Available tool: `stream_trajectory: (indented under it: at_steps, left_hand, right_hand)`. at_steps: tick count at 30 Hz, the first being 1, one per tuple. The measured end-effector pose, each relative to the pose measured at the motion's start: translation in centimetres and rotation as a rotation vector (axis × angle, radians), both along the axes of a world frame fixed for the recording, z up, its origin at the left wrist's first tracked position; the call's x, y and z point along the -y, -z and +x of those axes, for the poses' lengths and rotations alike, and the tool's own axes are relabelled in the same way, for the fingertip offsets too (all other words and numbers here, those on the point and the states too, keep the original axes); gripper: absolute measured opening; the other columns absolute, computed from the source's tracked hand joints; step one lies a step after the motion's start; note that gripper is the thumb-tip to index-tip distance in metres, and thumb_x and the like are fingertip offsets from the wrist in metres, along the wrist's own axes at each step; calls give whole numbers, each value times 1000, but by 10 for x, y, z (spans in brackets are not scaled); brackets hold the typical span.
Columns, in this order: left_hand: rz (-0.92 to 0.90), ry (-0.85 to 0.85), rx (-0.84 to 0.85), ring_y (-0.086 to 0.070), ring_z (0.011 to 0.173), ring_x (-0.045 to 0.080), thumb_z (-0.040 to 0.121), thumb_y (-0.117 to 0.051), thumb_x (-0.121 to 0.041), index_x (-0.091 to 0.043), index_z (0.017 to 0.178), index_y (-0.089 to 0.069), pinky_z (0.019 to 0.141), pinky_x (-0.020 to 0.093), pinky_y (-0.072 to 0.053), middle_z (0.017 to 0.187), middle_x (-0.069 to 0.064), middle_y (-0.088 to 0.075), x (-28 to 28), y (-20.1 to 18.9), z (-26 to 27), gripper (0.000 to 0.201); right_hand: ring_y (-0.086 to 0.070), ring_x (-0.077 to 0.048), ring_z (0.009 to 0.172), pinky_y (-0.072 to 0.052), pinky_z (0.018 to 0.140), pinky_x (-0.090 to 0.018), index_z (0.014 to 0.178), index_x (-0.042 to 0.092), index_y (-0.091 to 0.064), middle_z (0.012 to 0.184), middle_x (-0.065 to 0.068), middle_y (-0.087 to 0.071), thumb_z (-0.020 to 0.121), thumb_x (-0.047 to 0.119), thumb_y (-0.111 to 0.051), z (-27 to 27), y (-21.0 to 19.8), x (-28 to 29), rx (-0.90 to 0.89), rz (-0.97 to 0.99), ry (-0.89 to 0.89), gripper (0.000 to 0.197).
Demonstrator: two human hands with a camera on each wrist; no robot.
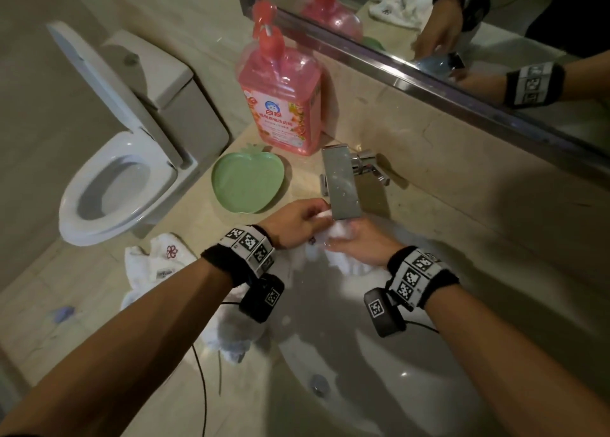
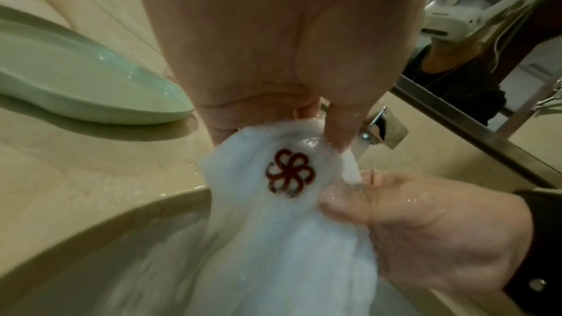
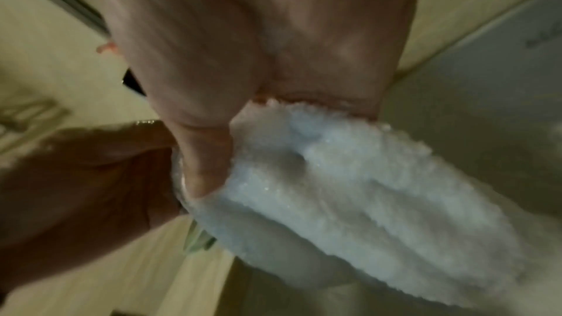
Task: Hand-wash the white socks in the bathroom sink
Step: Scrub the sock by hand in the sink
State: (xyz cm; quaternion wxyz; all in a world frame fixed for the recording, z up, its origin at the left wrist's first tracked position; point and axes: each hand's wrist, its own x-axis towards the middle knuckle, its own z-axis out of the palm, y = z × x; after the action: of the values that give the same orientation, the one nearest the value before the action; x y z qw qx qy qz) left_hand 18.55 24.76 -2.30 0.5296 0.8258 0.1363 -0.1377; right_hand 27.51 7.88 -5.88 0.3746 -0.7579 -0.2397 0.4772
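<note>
A wet white sock with a red flower mark hangs over the sink basin right under the chrome faucet spout. My left hand pinches its top edge between thumb and fingers, as the left wrist view shows. My right hand grips the same sock beside it, thumb on top and fingers under the fluffy fabric. More white socks lie on the counter at the left; another drapes over the basin's edge under my left wrist.
A pink pump bottle of detergent stands at the back of the counter, a green apple-shaped dish in front of it. A toilet with raised lid is at the left. The mirror runs along the wall behind.
</note>
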Motion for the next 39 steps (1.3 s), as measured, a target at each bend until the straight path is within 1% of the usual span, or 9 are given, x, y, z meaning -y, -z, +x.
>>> stream_trajectory:
  at_steps: [4, 9, 12, 16, 20, 23, 27, 36, 39]
  left_hand:
    - [20, -49, -92, -62, 88, 23, 92, -64, -9, -9, 111, -54, 87, 41, -54, 97, 8, -64, -7, 6, -2, 21]
    - [90, -27, -88, -61, 82, 7, 96, -60, -33, -26, 91, -61, 74, 26, -46, 88, -10, -65, 8, 27, -4, 9]
    - [-204, -180, 0, -65, 80, -4, 94, -61, -11, -28, 99, -66, 78, 21, -53, 89, -17, -72, 30, 28, 7, 19]
    - [-409, -306, -18, -59, 55, 2, 81, -60, -5, -21, 96, -66, 54, 20, -47, 64, -13, -67, 46, 21, 14, 23]
    - [-117, -181, -81, -67, 89, 20, 87, -62, -34, -21, 113, -61, 75, 36, -55, 100, -1, -71, 35, 14, 3, 28]
    - [52, -206, -82, -63, 79, 17, 80, -57, -52, -20, 88, -59, 72, 32, -50, 85, -2, -66, 21, 6, -13, 33]
    - [-31, -267, -70, -59, 66, 11, 83, -62, -46, -20, 75, -62, 63, 23, -46, 66, -12, -61, 2, -3, -33, 27]
    - [-22, -407, -27, -45, 61, 11, 75, -60, -54, -24, 57, -54, 68, 33, -34, 61, -8, -47, -22, -11, -54, 35]
    - [24, -451, -44, -47, 55, 6, 78, -58, -48, -24, 56, -58, 65, 31, -36, 57, -12, -51, -26, -12, -59, 32]
  right_hand:
    - [-72, -7, 82, -55, 62, -19, 107, 23, -73, 88, 8, -78, 93, 30, -70, 0, -1, 4, -137, 114, 184, 16]
    - [-74, -15, 93, -58, 82, -40, 110, 27, -71, 100, 5, -78, 88, 35, -72, 10, -5, 22, -124, 112, 347, 23]
    - [-73, -21, 98, -57, 88, -45, 114, 24, -69, 105, -1, -77, 76, 47, -75, 12, -9, 34, -159, 110, 357, 45]
    - [-63, -19, 111, -52, 91, -39, 131, 25, -54, 124, 2, -66, 72, 43, -61, 9, -8, 51, -165, 51, 341, 62]
    - [-50, -15, 111, -39, 93, -32, 143, 25, -41, 125, 8, -49, 93, 28, -54, 5, -3, 58, 108, -46, 211, 52]
    - [-57, -18, 91, -46, 76, -32, 119, 26, -50, 105, 4, -58, 91, 24, -67, 3, 1, 57, 241, -29, 221, 33]
    - [-43, -12, 68, -38, 61, -27, 86, 24, -46, 79, 6, -48, 81, 20, -81, 2, 1, 58, 294, -4, 250, 35]
    - [-58, -17, 99, -44, 75, -29, 98, 25, -58, 109, 1, -62, 80, 27, -84, 15, -9, 58, 261, -49, 143, 31]
    - [-59, -15, 86, -42, 66, -25, 87, 30, -59, 96, 4, -64, 79, 22, -85, 19, -12, 59, 259, -55, 118, 28]
